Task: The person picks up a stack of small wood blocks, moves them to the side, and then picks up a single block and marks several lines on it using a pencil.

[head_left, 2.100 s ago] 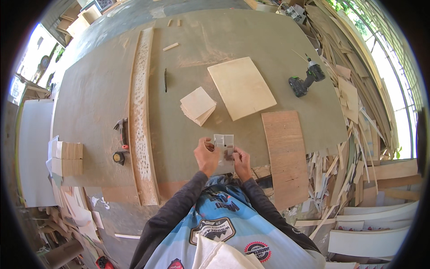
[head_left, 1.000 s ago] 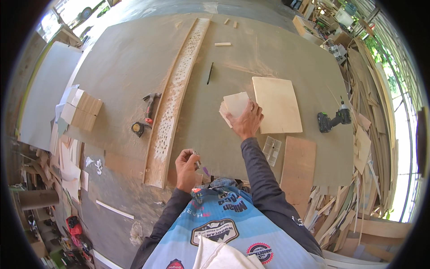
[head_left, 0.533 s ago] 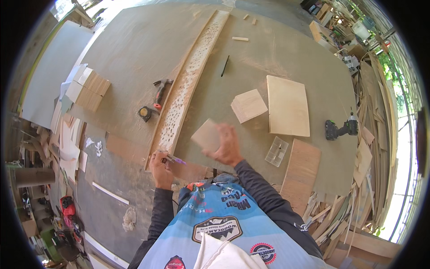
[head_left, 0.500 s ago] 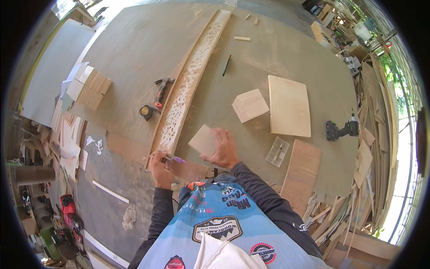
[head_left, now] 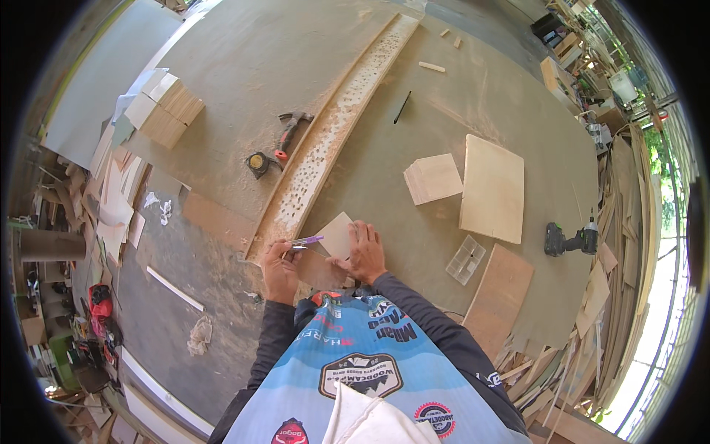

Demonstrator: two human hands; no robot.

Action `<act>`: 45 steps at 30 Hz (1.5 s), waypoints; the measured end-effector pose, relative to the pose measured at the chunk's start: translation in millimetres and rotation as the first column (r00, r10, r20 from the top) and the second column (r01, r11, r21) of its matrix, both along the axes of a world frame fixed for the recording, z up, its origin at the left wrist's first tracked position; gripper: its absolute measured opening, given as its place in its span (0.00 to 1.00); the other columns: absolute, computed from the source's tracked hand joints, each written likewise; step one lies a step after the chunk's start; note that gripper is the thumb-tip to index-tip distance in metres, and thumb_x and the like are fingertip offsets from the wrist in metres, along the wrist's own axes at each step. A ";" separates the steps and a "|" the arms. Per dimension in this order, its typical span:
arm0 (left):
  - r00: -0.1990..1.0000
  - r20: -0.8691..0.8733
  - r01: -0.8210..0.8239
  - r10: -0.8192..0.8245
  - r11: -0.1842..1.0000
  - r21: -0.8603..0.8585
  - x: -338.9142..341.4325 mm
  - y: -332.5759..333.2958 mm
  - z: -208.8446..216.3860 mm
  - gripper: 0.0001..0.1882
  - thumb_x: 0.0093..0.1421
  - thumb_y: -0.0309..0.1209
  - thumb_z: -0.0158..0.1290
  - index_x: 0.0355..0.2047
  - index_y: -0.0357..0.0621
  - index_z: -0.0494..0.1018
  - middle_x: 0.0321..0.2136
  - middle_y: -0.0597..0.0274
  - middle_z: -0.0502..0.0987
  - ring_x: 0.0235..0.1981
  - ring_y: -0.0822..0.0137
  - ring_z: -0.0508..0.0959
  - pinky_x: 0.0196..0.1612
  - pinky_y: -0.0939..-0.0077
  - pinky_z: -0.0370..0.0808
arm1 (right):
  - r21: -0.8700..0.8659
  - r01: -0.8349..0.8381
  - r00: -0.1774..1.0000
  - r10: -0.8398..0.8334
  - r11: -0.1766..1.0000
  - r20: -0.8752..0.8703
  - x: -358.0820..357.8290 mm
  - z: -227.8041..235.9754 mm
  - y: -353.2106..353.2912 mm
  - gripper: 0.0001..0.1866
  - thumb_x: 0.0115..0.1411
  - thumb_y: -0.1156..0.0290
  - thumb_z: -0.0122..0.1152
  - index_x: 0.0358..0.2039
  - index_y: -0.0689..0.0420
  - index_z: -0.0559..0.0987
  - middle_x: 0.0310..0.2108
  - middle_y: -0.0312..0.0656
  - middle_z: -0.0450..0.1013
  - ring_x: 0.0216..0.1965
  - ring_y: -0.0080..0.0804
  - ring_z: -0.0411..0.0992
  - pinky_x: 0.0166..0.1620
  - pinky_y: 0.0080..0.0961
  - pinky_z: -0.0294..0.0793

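Note:
My right hand (head_left: 364, 255) is closed on a thin square wooden piece (head_left: 334, 233), fingers over its right side and thumb near its lower edge. To the left, my left hand (head_left: 279, 274) is closed around a purple pen (head_left: 308, 240), whose end points right toward the square. Another slim item seems to lie with the pen, too small to make out. Beyond my left hand runs a long, shallow wooden channel (head_left: 319, 159) whose pale inner face is covered with dark spots. A stack of similar squares (head_left: 436, 179) sits right of my right hand.
A claw hammer (head_left: 287, 136) and a tape measure (head_left: 258, 163) lie left of the channel. Rightward are a pale panel (head_left: 492, 189), a clear divided box (head_left: 466, 260), a brown board (head_left: 499, 292) and a cordless drill (head_left: 571, 237). Stacked blocks (head_left: 164, 111) stand far left.
My right hand has brought the wooden square nearer to my left hand and lower toward my body. The left hand has shifted slightly right with the pen. The whole view has turned a little.

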State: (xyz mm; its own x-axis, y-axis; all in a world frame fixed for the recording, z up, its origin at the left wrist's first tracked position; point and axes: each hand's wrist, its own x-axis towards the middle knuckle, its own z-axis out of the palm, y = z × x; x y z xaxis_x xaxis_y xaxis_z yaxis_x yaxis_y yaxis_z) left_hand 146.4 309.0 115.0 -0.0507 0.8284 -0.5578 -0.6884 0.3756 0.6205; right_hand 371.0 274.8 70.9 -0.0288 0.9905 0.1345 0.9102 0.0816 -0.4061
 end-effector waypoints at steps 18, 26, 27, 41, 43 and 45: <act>0.929 -0.011 0.370 -0.369 0.929 0.032 49.7 7.7 -6.8 0.13 0.60 0.17 0.56 0.46 0.35 0.78 0.36 0.62 0.80 0.37 0.66 0.82 0.46 0.72 0.81 | -0.395 0.523 0.800 -0.595 0.755 -0.077 51.2 7.5 -56.1 0.31 0.55 0.42 0.73 0.38 0.59 0.74 0.36 0.51 0.77 0.38 0.57 0.77 0.41 0.52 0.76; 0.733 -0.011 0.679 -0.680 0.731 0.064 103.9 14.8 -12.9 0.10 0.63 0.18 0.59 0.45 0.32 0.80 0.41 0.56 0.83 0.41 0.65 0.84 0.46 0.73 0.81 | -0.252 0.463 0.518 -0.490 0.850 -0.701 72.8 22.2 -62.4 0.18 0.62 0.59 0.73 0.41 0.62 0.82 0.34 0.40 0.82 0.35 0.27 0.80 0.38 0.28 0.78; 0.716 -0.016 0.697 -0.698 0.714 0.064 107.9 15.6 -11.2 0.10 0.63 0.19 0.60 0.44 0.32 0.81 0.40 0.57 0.84 0.41 0.66 0.84 0.46 0.73 0.81 | -0.300 0.402 0.344 -0.446 0.865 -0.826 72.5 29.0 -62.7 0.17 0.63 0.62 0.73 0.42 0.62 0.82 0.34 0.39 0.82 0.35 0.24 0.79 0.39 0.25 0.78; 0.413 -0.586 0.903 -0.697 0.399 0.161 123.6 8.4 -2.6 0.19 0.56 0.20 0.64 0.48 0.39 0.79 0.45 0.56 0.82 0.48 0.64 0.81 0.51 0.69 0.77 | -0.286 0.463 0.129 -0.383 0.839 -0.915 47.4 21.2 -69.3 0.10 0.72 0.67 0.61 0.43 0.63 0.79 0.36 0.38 0.79 0.36 0.24 0.79 0.42 0.25 0.80; 0.382 -0.760 0.916 -0.526 0.326 0.235 122.7 15.0 6.5 0.29 0.50 0.26 0.67 0.54 0.41 0.76 0.53 0.49 0.78 0.57 0.55 0.77 0.57 0.60 0.75 | -0.269 0.522 0.045 -0.341 0.809 -0.939 59.8 10.1 -71.2 0.10 0.72 0.67 0.60 0.44 0.62 0.78 0.37 0.37 0.78 0.36 0.25 0.79 0.42 0.27 0.82; 0.124 -0.970 0.983 -0.211 0.158 0.092 122.2 24.7 3.8 0.40 0.44 0.32 0.70 0.60 0.43 0.71 0.60 0.44 0.70 0.65 0.48 0.67 0.64 0.51 0.66 | -0.279 0.581 -0.027 -0.324 0.764 -0.946 72.9 10.1 -73.6 0.08 0.72 0.69 0.59 0.44 0.60 0.77 0.37 0.36 0.76 0.35 0.26 0.79 0.41 0.29 0.85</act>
State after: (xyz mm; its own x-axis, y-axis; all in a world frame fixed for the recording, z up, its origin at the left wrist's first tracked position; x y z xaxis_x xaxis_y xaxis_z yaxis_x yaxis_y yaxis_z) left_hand 268.6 333.6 118.8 0.7336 0.6796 -0.0014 0.3668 -0.3942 0.8426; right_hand 443.9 201.2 80.9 0.6861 0.6915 -0.2262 -0.3073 -0.0063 -0.9516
